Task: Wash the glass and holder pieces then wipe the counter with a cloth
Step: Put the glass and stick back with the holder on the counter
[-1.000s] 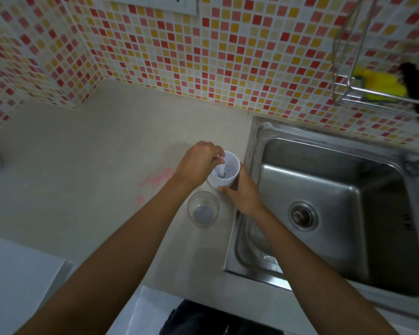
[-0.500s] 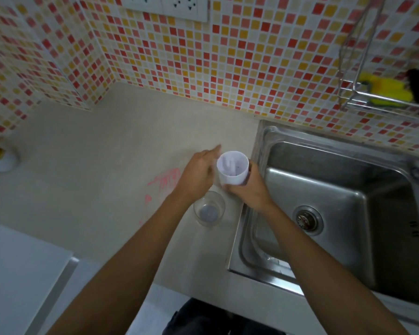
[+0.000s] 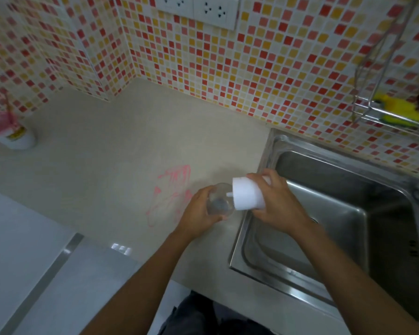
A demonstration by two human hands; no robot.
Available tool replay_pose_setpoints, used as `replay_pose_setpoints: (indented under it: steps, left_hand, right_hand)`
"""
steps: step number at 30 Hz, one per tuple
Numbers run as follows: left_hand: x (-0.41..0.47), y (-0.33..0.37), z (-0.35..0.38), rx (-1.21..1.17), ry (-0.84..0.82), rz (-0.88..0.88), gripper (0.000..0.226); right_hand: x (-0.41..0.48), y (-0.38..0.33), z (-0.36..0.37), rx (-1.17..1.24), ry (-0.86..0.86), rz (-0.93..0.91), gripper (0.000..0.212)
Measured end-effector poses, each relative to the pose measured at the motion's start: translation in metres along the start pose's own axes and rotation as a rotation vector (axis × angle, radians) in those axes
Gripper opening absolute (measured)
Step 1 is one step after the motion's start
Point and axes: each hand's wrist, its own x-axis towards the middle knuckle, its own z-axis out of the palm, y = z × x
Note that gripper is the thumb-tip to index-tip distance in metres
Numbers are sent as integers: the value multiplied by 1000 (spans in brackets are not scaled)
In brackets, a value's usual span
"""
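Observation:
My right hand (image 3: 275, 201) grips a white cup-shaped holder piece (image 3: 248, 194), tipped on its side with its mouth facing left over the glass. A small white part sticks out of that mouth. My left hand (image 3: 198, 213) is wrapped around a clear glass (image 3: 219, 201) just left of the sink's edge; I cannot tell whether the glass rests on the beige counter (image 3: 107, 165) or is lifted. Pink scribble marks (image 3: 172, 189) stain the counter just left of the glass. No cloth is in sight.
A steel sink (image 3: 348, 226) fills the right side. A wire rack (image 3: 392, 110) on the tiled wall holds a yellow sponge and something dark. A white container with pink on top (image 3: 12, 134) stands at the far left. A white appliance surface lies at lower left.
My right hand lifted the white holder piece off the counter and tipped it sideways toward the glass. My left hand left the holder and closed around the glass.

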Motion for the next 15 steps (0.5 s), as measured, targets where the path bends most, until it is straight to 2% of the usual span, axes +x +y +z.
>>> replay_pose_setpoints:
  steps: [3,7,9,11,13,15]
  left_hand:
    - [17,1,6,-1,-12,21,86]
    - [29,5,16,-82,-5,48,77]
    - [29,6,19,-123,9,38,70]
    - [25,5,22,-187,30,9,74]
    - [21,4,24,-231,44,-2,85]
    - [19,4,26,-224,59,29,90]
  right_hand:
    - [12,-19,-10,-39,-8,-61,84]
    - [33,-39,-11,-116,-22,-108,91]
    - [39,-41,-8,-143,0,-128,88]
    - [40,-39,-1,-125,-9,-109,84]
    - [39,-32,9,-37,-55,-69,85]
    - [37,-29,19,211,-83,12,85]
